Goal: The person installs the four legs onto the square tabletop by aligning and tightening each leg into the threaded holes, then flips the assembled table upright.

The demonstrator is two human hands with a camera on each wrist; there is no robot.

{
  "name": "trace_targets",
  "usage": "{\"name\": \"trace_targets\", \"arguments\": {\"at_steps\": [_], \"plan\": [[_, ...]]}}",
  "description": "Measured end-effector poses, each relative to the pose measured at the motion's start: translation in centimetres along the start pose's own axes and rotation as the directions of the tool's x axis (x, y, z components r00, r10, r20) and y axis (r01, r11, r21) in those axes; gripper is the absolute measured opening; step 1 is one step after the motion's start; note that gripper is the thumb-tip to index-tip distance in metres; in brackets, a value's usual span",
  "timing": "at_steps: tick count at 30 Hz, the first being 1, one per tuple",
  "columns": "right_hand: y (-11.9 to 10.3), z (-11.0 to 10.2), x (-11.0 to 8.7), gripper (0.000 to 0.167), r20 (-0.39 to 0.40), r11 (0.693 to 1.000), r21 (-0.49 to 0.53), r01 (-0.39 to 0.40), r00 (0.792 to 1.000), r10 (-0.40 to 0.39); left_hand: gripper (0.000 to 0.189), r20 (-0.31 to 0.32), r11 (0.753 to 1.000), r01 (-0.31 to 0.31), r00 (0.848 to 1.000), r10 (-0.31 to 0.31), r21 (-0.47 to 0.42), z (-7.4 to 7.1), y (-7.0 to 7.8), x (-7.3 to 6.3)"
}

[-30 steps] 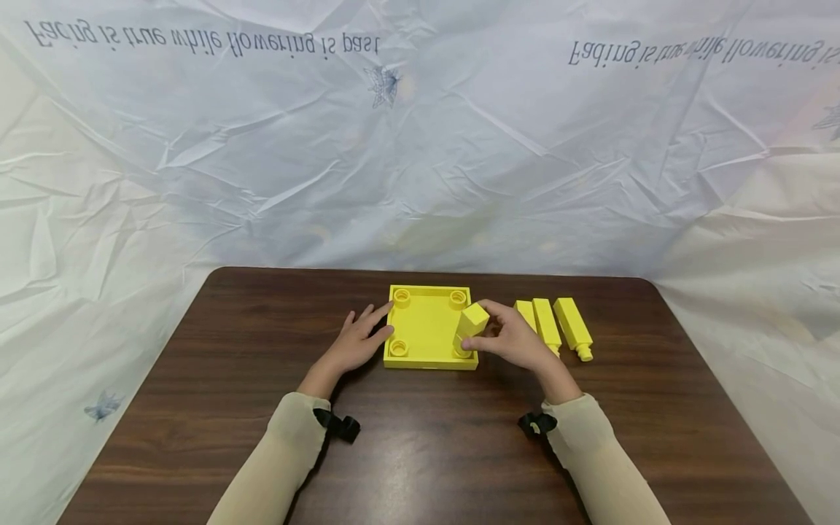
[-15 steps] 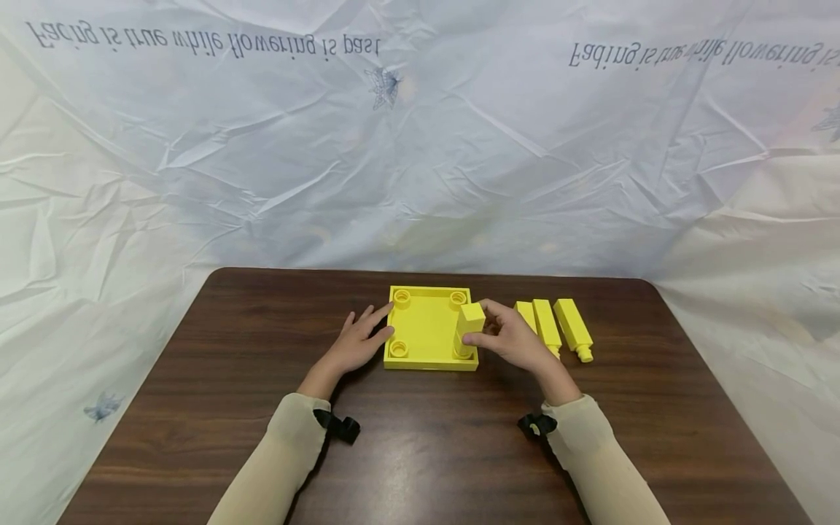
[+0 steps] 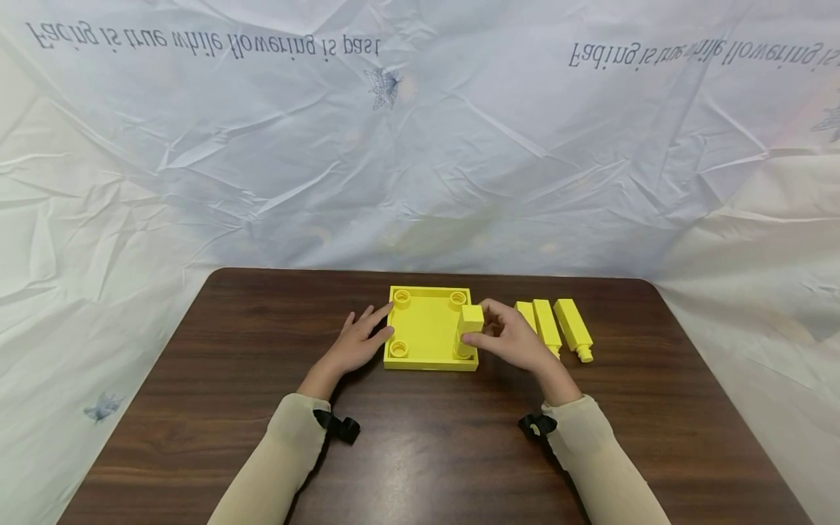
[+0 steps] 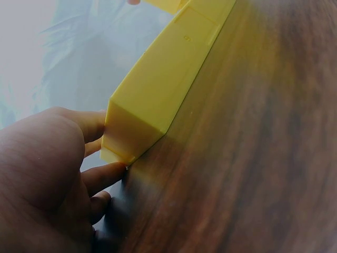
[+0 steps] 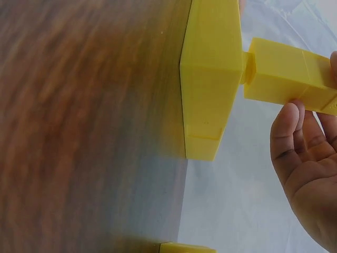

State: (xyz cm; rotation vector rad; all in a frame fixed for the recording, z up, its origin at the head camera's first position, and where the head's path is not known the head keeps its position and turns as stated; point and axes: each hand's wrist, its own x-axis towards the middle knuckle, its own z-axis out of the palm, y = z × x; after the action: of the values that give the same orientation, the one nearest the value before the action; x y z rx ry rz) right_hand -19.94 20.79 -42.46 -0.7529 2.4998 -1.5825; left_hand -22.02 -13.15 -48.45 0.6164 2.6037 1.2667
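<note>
1. Post (image 3: 469, 322): stands about upright at the near right corner of the tray (image 3: 429, 365), toward the far edge of the bench (image 3: 420, 452). Whether its lower end is fully seated cannot be told.
2. Handling (judged): light, rigid, probably moulded plastic. The smooth flat faces may slip under a loose hold. Breakage is unlikely; the narrow end would be the weakest part.
3. Hold (judged): take two opposite flat faces at mid-length, leaving the lower end free. Keep the post square to the tray to avoid binding.
4. Right hand (image 3: 515, 340): grasps the post between thumb and fingers, from the side of the bench's right edge.
5. Tray: lies flat, about midway between the bench's far corners. A ring (image 3: 398, 349) sits in its near left corner. Judged light and stiff, apt to slide; brace it by the outer walls.
6. Left hand (image 3: 354, 341): unclenched, fingertips and thumb touching the wall that faces the bench's left edge.
7. Loose posts (image 3: 574, 325): three, lying between the tray and the bench's far right corner; one is partly hidden by the right hand.
8. Sheet (image 3: 420, 168): pale, creased, beyond the bench's far edge.
</note>
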Motion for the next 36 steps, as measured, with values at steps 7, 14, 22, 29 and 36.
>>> {"name": "trace_targets", "arguments": {"at_steps": [7, 14, 22, 29, 36], "plan": [[0.05, 0.14, 0.12, 0.016, 0.005, 1.0, -0.002, 0.016, 1.0, -0.016, 0.061, 0.002, 1.0, 0.007, 1.0, -0.007, -0.001, -0.03, 0.11, -0.09], [0.08, -0.1, -0.2, 0.022, -0.019, 1.0, 0.0, 0.009, 1.0, -0.009, 0.061, 0.003, 1.0, 0.01, 1.0, -0.01, 0.003, 0.01, 0.11, -0.06], [0.28, -0.17, -0.23, 0.023, -0.035, 1.0, -0.016, -0.005, 0.999, 0.004, 0.062, 0.003, 1.0, 0.006, 1.0, -0.006, 0.003, -0.06, 0.16, -0.17], [0.08, -0.1, -0.29, 0.031, -0.034, 1.0, -0.007, -0.027, 0.999, 0.026, 0.061, -0.001, 1.0, 0.007, 1.0, -0.007, -0.002, 0.06, 0.09, -0.16], [0.0, 0.06, -0.17, 0.041, -0.011, 0.999, 0.039, -0.008, 1.0, 0.009, 0.063, -0.004, 1.0, 0.001, 1.0, -0.001, 0.003, -0.04, 0.19, -0.22]]}}
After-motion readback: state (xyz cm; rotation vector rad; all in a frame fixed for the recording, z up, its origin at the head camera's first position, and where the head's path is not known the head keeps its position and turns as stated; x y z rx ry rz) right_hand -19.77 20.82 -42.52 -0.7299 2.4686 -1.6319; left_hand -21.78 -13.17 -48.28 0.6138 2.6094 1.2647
